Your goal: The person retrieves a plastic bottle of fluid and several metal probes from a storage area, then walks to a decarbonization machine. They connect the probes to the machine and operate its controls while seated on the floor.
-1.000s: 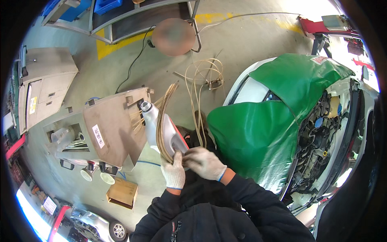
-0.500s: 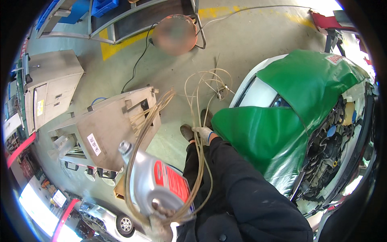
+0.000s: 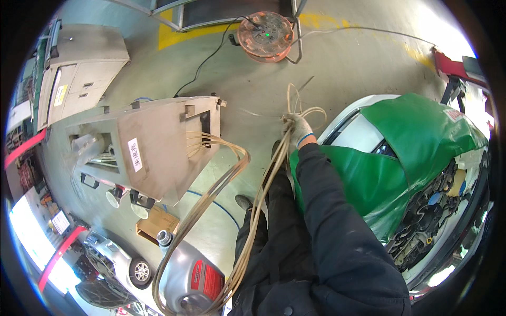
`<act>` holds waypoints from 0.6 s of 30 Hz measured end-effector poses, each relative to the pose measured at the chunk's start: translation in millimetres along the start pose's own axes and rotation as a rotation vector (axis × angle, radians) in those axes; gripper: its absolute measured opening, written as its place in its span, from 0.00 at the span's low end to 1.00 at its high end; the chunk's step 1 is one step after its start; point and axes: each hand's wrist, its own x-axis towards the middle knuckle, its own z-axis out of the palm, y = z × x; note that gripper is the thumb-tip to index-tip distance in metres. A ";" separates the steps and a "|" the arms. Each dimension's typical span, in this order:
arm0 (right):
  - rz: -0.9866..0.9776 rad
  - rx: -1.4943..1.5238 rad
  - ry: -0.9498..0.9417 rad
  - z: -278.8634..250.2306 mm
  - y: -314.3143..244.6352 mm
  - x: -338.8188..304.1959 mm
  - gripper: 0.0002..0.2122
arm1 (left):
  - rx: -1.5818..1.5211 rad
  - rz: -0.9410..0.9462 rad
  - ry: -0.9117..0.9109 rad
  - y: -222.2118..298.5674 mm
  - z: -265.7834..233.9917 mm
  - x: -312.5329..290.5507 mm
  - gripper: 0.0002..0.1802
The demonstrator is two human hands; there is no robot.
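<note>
My gloved right hand [image 3: 298, 129], arm stretched forward, is closed around a bundle of thin, translucent yellowish hoses [image 3: 258, 210]. Short loops and loose ends stick out beyond its fingers. From there the bundle runs back toward my body, bends at the lower edge of the picture and returns to an opening in a beige metal cabinet [image 3: 158, 147]. A large silver-grey jug [image 3: 179, 263] with a red label and a pale cap is at the lower left, the hoses passing in front of it. My left hand is out of sight.
A green cover [image 3: 363, 179] drapes the white car [image 3: 363, 129] at right, its engine bay [image 3: 421, 221] exposed. An orange cable reel [image 3: 266, 37] sits on the floor ahead, trailing cords. A cardboard box [image 3: 155, 224] and blue hose [image 3: 224, 208] lie by the cabinet. Another cabinet [image 3: 79, 79] stands far left.
My right hand has moved forward, away from my body, and the loose hose loops are now gathered in it. My left hand has dropped out of view; the jug sits lower in the picture.
</note>
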 end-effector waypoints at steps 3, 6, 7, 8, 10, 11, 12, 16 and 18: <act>-0.050 -0.045 -0.035 5.8 -25.7 -4.3 0.09 | -0.033 0.025 0.014 -16.2 -30.2 -2.8 0.34; -0.069 -0.067 0.014 11.5 -41.1 -9.2 0.13 | -0.075 0.078 0.010 -30.4 -61.2 -4.6 0.31; -0.083 -0.075 0.043 13.1 -44.2 -14.7 0.14 | -0.084 0.098 0.005 -35.0 -68.9 -3.5 0.30; -0.096 -0.082 0.075 13.8 -44.5 -23.2 0.14 | -0.097 0.110 -0.003 -40.3 -74.4 -1.9 0.29; -0.132 -0.144 -0.048 16.3 -42.8 -51.1 0.15 | -0.047 0.097 0.008 -53.2 -77.6 12.7 0.30; -0.171 -0.164 -0.073 20.6 -41.2 -69.2 0.15 | 0.014 0.065 0.024 -60.5 -75.6 24.7 0.32; -0.208 -0.181 -0.042 21.6 -32.7 -91.8 0.15 | 0.074 0.022 0.046 -69.5 -73.7 36.1 0.35; -0.276 -0.135 -0.289 33.8 -6.2 -206.0 0.15 | 0.478 0.144 -0.132 -111.5 -65.6 91.1 0.52; -0.403 -0.172 -0.254 43.8 12.9 -267.3 0.15 | 0.678 0.294 -0.165 -130.2 -75.3 119.3 0.52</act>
